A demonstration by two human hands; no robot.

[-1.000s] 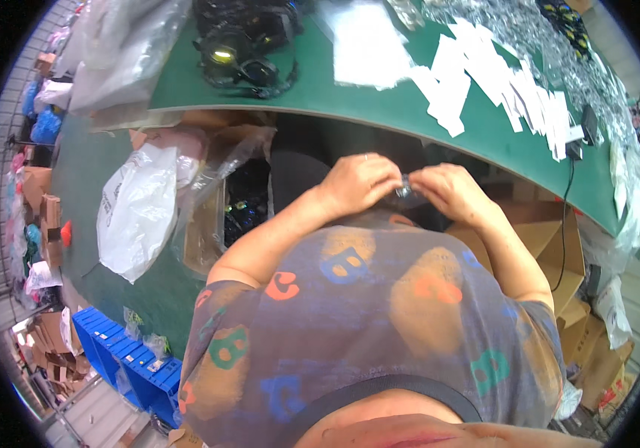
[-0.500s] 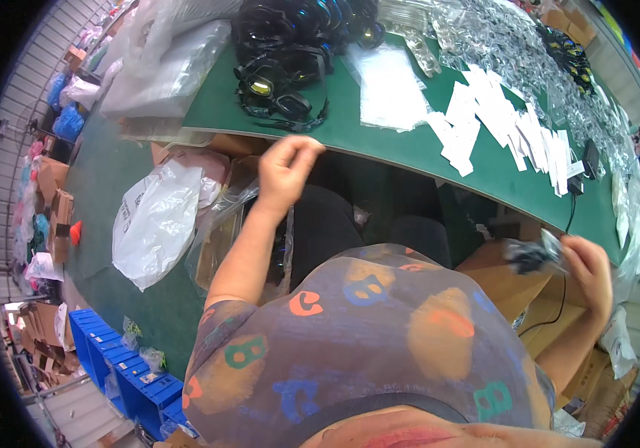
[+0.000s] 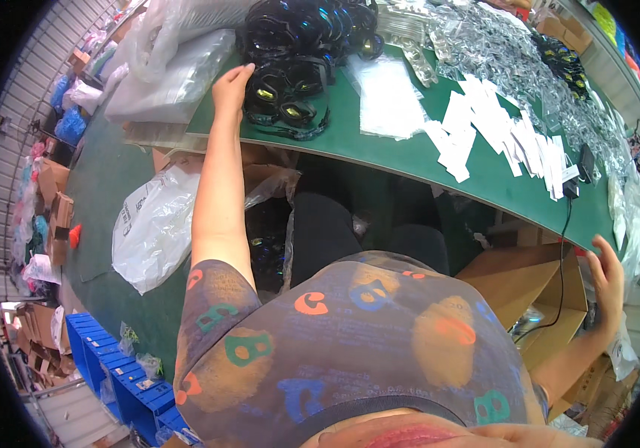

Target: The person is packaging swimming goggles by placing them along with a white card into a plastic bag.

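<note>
Two bare hands are stretched well apart, one toward the upper left of the frame and one at the right. The left hand (image 3: 230, 91) is over the green table (image 3: 402, 155), its fingers drawn together and their tips at the left edge of the black goggles (image 3: 296, 112), beside a lens with a yellow shine; whether they pinch a strap or only touch or hover there, I cannot tell. These goggles lie at the upper centre-left of the frame, at the near side of a taller heap of dark goggles (image 3: 301, 28). The right hand (image 3: 607, 280) is raised at the right, thumb and fingers spread with nothing between them, just beyond an open cardboard box (image 3: 518, 270) with clear plastic inside. A black cable (image 3: 563, 257) hangs across that box from a black adapter (image 3: 586, 158) near the table's right end. Left of the goggles lies a stack of clear plastic bags (image 3: 174, 82); to their right are white translucent sheets (image 3: 389, 101), then scattered white slips (image 3: 518, 143), with a broad spread of clear plastic pieces (image 3: 484, 46) at the upper right. A white plastic bag (image 3: 154, 224) sits at centre-left, and blue crates (image 3: 115, 357) stand at the lower left.
</note>
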